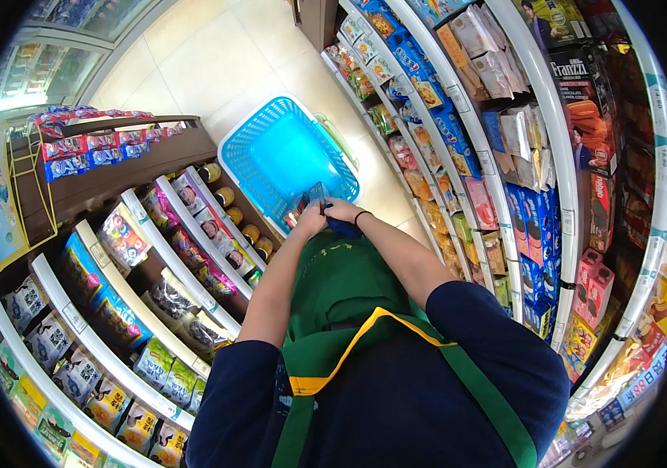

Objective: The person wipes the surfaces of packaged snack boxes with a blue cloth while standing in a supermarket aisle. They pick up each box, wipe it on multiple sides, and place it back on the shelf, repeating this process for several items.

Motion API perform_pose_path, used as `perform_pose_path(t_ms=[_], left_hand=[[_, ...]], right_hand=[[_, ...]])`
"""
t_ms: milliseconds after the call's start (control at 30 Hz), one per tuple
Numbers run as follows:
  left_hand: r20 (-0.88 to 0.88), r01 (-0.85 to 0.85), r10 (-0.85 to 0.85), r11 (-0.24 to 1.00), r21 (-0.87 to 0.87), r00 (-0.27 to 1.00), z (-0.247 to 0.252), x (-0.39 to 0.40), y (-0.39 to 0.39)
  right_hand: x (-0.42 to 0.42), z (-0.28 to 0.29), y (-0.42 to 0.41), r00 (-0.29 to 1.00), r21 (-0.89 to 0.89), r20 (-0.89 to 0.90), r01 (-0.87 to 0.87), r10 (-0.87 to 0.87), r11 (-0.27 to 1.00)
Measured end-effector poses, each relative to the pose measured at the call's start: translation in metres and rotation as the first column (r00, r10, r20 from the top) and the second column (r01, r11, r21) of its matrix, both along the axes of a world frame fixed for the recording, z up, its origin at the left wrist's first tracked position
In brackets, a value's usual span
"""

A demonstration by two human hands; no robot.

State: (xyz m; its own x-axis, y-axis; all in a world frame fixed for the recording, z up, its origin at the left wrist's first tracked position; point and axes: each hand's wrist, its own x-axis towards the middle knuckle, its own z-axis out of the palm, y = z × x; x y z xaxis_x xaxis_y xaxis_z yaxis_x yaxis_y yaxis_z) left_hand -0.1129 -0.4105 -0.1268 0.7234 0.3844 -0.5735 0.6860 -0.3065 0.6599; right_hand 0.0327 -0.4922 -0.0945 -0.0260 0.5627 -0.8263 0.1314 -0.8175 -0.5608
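Observation:
In front of my apron, my left hand (311, 219) is closed around a small glossy packet (317, 192) with clear and reddish parts. The fingers of my right hand (342, 210), a dark band on its wrist, meet the left at the same packet and grip its edge. Much of the packet is hidden by my fingers, so its kind cannot be told. Just below the right hand shows a piece of dark blue cloth (344, 229). Both hands are over the near edge of a blue plastic shopping basket (286, 153) with a white rim, which stands on the floor.
A shelf unit with bagged snacks (79, 374) and jars (225, 196) rises at my left. On the right, tall shelves hold biscuit packs (421, 82) and boxed cookies (582, 111). Pale floor tiles (193, 76) run between them. A glass-fronted cabinet (47, 64) stands at far left.

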Motion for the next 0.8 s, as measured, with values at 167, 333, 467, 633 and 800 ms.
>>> perform_pose_path(t_ms=[167, 333, 467, 633, 800], left_hand=[[-0.051, 0.142, -0.14, 0.99, 0.027, 0.989, -0.002, -0.001, 0.009], [-0.152, 0.307, -0.298, 0.951, 0.042, 0.942, 0.029, 0.018, 0.022], [-0.258, 0.476, -0.437, 0.872, 0.112, 0.862, 0.045, 0.027, 0.026], [-0.152, 0.394, -0.372, 0.906, 0.155, 0.916, 0.05, 0.033, 0.032], [-0.095, 0.358, -0.347, 0.921, 0.152, 0.933, 0.044, 0.04, 0.045]], right_hand=[[-0.003, 0.002, 0.003, 1.0, -0.011, -0.002, -0.021, 0.021, 1.0], [-0.004, -0.005, -0.009, 0.994, 0.029, 0.106, 0.034, -0.037, 0.999], [0.009, 0.003, -0.025, 0.957, 0.091, 0.19, 0.206, -0.22, 0.974], [0.032, 0.026, -0.066, 0.823, 0.164, 0.049, 0.552, -0.566, 0.817], [0.036, 0.063, -0.134, 0.675, 0.184, 0.05, 0.718, -0.736, 0.671]])
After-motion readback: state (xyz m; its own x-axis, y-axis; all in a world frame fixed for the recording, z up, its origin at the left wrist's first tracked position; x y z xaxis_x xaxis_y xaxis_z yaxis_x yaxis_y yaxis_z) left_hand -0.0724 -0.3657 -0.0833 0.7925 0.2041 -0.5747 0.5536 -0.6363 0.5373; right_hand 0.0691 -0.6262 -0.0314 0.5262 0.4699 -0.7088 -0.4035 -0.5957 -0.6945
